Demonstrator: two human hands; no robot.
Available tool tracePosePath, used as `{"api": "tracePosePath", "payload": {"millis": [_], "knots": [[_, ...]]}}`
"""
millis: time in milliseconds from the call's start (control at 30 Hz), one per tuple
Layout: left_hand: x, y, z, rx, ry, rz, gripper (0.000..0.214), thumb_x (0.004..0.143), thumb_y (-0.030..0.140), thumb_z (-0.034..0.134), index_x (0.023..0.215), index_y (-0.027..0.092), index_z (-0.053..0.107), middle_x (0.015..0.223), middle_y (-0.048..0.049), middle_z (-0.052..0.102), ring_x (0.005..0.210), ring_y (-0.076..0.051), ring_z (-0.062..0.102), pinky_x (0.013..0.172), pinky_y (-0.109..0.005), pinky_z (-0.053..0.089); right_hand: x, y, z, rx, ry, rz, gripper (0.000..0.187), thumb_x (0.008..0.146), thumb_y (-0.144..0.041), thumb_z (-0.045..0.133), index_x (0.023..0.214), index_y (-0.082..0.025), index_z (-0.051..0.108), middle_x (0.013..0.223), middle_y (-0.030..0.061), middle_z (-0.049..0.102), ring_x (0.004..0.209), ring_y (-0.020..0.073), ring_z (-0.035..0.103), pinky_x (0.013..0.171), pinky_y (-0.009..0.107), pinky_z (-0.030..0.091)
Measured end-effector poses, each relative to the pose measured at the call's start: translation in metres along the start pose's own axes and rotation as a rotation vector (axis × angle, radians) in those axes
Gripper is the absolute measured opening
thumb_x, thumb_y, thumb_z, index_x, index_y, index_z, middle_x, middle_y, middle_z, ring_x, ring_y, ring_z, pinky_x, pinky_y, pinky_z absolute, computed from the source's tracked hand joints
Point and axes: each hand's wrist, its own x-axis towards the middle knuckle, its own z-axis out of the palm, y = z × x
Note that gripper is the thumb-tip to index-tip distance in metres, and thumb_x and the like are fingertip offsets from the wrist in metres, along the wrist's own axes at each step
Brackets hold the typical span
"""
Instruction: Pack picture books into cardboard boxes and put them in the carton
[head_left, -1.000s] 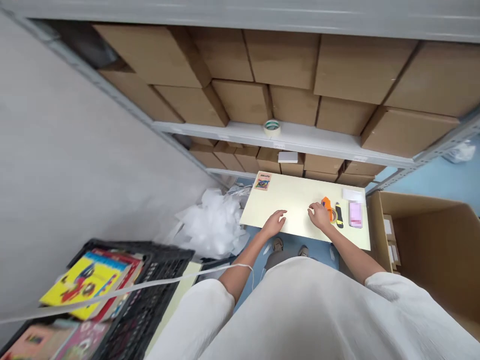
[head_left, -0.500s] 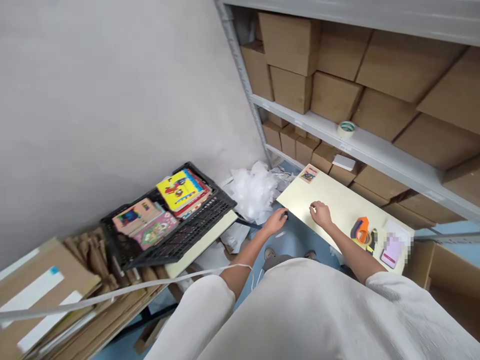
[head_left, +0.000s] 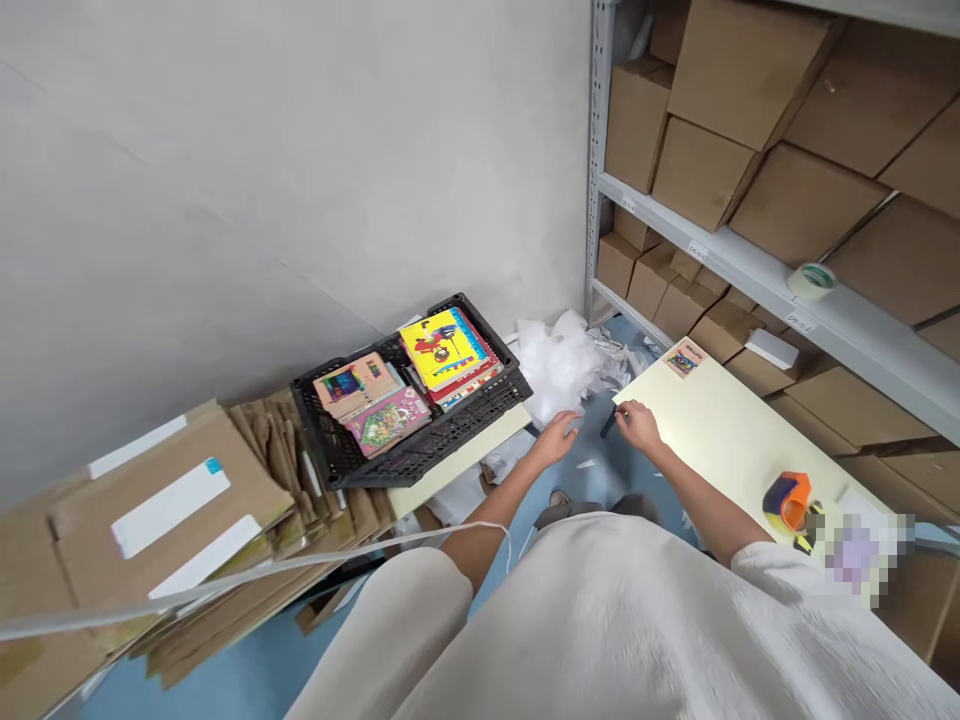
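My left hand (head_left: 556, 440) hovers over the gap between the two tables, fingers loosely curled and apart, with nothing visible in it. To its right, my right hand (head_left: 637, 427) is closed on a dark slim object (head_left: 608, 422), which points down beside the edge of the cream table (head_left: 712, 430); its exact kind is not clear. A small printed card or booklet (head_left: 685, 358) lies at the far corner of that table. On the left, a black plastic crate (head_left: 420, 455) holds stacks of colourful children's books (head_left: 444, 348).
An orange tape dispenser (head_left: 795, 500) sits on the right table near a blurred purple item. Flattened cardboard (head_left: 247, 500) is piled at the left. White wrapping scraps (head_left: 559, 365) lie by the wall. Shelves with cardboard boxes (head_left: 750, 70) and a tape roll (head_left: 811, 281) stand at right.
My view has turned left, so the crate and shelves appear further right. A dark object that showed at my left hand now shows in my right hand. The hands are closer together.
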Motion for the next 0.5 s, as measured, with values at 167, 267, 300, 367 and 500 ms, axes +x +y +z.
{"api": "tracePosePath", "payload": {"millis": [167,267,300,367,500], "knots": [[0.013,-0.018,-0.008,-0.036,0.009,-0.025,0.045,0.097,0.018,0.058,0.14,0.023,0.067,0.148,-0.0111,0.066,0.135,-0.027,0.065,0.122,-0.049,0.052,0.03,-0.007,0.018,0.011,-0.033,-0.036,0.02,0.104,-0.025,0.055,0.109,-0.022,0.074,0.113,0.0105,0.077,0.107,0.0258,0.068,0.095,0.034,0.047],[0.029,-0.026,-0.01,-0.047,0.024,-0.057,0.045,0.096,0.017,0.058,0.139,0.022,0.068,0.148,-0.0116,0.066,0.14,-0.027,0.062,0.126,-0.05,0.048,0.059,0.0,0.022,0.023,-0.054,-0.052,0.021,0.103,-0.025,0.055,0.11,-0.022,0.075,0.113,0.0104,0.076,0.106,0.0258,0.068,0.095,0.035,0.048],[0.035,-0.028,-0.01,-0.051,0.03,-0.069,0.045,0.095,0.017,0.058,0.139,0.022,0.068,0.147,-0.0117,0.066,0.141,-0.028,0.061,0.127,-0.05,0.047,0.071,0.004,0.024,0.028,-0.064,-0.061,0.022,0.103,-0.025,0.055,0.11,-0.022,0.075,0.113,0.0106,0.076,0.106,0.0259,0.068,0.096,0.035,0.048],[0.048,-0.033,-0.011,-0.064,0.04,-0.099,0.045,0.095,0.017,0.059,0.139,0.023,0.069,0.147,-0.0118,0.067,0.142,-0.028,0.06,0.128,-0.05,0.046,0.098,0.012,0.027,0.043,-0.087,-0.089,0.022,0.103,-0.025,0.055,0.111,-0.021,0.075,0.113,0.011,0.075,0.106,0.026,0.067,0.098,0.036,0.049],[0.078,-0.046,-0.009,-0.095,0.067,-0.203,0.042,0.098,0.022,0.059,0.138,0.024,0.069,0.149,-0.0122,0.065,0.143,-0.029,0.061,0.127,-0.049,0.046,0.158,0.031,0.036,0.085,-0.15,-0.16,0.023,0.102,-0.024,0.054,0.113,-0.02,0.075,0.114,0.0113,0.074,0.104,0.0259,0.067,0.1,0.037,0.049]]}}
